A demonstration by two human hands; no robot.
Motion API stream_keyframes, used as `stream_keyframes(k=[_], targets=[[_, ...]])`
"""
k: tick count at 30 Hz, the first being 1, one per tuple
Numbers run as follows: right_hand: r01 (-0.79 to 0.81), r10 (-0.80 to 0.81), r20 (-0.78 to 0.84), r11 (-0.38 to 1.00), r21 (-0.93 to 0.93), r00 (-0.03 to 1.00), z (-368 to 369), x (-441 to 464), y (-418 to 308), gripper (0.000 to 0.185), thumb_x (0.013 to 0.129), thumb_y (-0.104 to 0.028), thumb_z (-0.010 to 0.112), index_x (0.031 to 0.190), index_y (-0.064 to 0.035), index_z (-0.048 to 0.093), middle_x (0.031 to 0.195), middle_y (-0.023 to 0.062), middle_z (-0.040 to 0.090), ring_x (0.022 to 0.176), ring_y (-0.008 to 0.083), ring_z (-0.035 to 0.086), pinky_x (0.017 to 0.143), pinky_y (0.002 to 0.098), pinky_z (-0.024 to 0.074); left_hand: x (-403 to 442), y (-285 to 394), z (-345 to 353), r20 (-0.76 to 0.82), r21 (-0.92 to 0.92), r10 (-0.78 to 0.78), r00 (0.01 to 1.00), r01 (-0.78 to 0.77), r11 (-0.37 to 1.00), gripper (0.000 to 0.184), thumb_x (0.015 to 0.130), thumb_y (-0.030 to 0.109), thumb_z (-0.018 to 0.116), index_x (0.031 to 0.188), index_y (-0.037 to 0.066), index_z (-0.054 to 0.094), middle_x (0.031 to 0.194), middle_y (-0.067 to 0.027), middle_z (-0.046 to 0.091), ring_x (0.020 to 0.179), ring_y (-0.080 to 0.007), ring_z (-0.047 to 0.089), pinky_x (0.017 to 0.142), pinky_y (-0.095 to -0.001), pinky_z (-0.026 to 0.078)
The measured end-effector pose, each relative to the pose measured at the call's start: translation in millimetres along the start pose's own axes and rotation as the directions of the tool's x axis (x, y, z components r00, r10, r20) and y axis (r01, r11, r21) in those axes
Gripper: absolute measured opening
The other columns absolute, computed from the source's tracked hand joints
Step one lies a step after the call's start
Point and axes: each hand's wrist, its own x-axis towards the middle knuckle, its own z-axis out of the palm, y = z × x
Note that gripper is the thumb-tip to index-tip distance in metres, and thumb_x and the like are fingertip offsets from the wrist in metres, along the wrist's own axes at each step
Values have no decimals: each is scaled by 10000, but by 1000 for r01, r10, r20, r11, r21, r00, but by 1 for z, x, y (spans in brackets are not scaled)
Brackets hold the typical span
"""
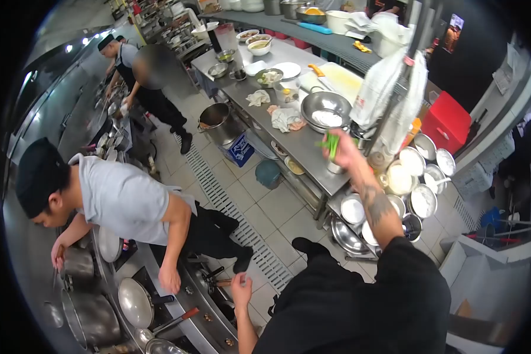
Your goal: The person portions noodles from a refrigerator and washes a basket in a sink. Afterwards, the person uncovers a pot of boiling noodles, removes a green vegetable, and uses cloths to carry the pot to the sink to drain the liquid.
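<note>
From my remote post I am seeing a long stainless-steel counter (310, 147) running away along the right side. A co-worker in a light grey shirt and black cap (121, 197) is leaning over the stove (209, 327) at the left. A tall steel stockpot (221, 135) is standing on the tiled floor between the two. On the counter, a wide round steel bowl (337, 105) is sitting near the close end, with a crumpled white cloth (285, 120) lying just beside it. My right hand (346, 152) is closing around a small bunch of bright green stalks (331, 145), holding it just below the bowl in the view, by the counter's end. My left hand (241, 290) is hanging low with fingers loosely bent, close to a brown wooden handle (223, 283); I cannot tell whether it is touching that.
</note>
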Motion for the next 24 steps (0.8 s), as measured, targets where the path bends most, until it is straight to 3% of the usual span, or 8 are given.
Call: stream_keyframes(k=[3,5,8,9,15,17,19,24], targets=[[152,-163,-113,983,-107,980,6,94,-62,185,854,-250,565,841,-75,508,733,69,522,571,214,510,466,326,440,-32,-96,12,-10,44,-312,950,312,949,181,798,175,614,898,24,619,752,-101,621,706,-202,592,650,-310,461],[118,-176,-188,951,-285,966,2,146,-89,166,865,-213,534,851,-50,507,737,79,531,575,218,516,465,332,442,-80,-224,44,49,65,-544,838,541,839,310,792,204,575,1017,-7,590,984,-174,626,849,-220,618,741,-337,489],[88,-300,-265,797,-597,916,-4,204,-108,149,845,-165,564,869,-25,515,724,92,536,541,221,531,432,334,456,-129,-186,68,128,37,-726,675,729,684,291,796,197,578,1007,-3,594,964,-165,627,841,-223,620,739,-336,493],[85,-291,-262,801,-593,920,-9,225,-115,149,845,-165,564,869,-25,515,724,92,536,541,221,531,432,334,456,-140,-173,77,147,-1,-763,630,771,637,285,798,195,579,1004,-2,596,958,-162,627,838,-224,621,739,-335,494],[133,-206,-126,892,-432,970,-23,295,-146,192,820,-133,587,979,-51,518,755,96,578,578,212,571,451,326,471,-158,-121,107,181,-222,-830,528,844,489,249,808,181,584,984,7,604,918,-144,628,822,-229,626,736,-332,501],[105,-246,-205,843,-528,947,-9,272,-150,205,819,-133,593,992,-43,526,767,95,582,603,204,574,466,338,477,-161,-113,109,178,-267,-833,523,841,471,237,811,177,586,978,10,607,905,-138,629,816,-230,627,734,-331,504],[119,-262,-108,719,-685,959,-16,256,-158,183,830,-108,575,965,7,528,760,112,574,601,206,582,453,318,484,-165,-109,110,169,-304,-834,525,833,462,225,814,172,588,971,13,610,892,-132,629,811,-232,629,733,-330,506],[-109,-154,-308,716,-690,939,-58,206,-144,193,832,-72,567,983,37,517,766,142,565,554,230,573,455,333,506,-178,-105,105,133,-382,-830,541,801,461,195,822,160,592,955,20,617,859,-117,630,797,-236,632,730,-327,512]])
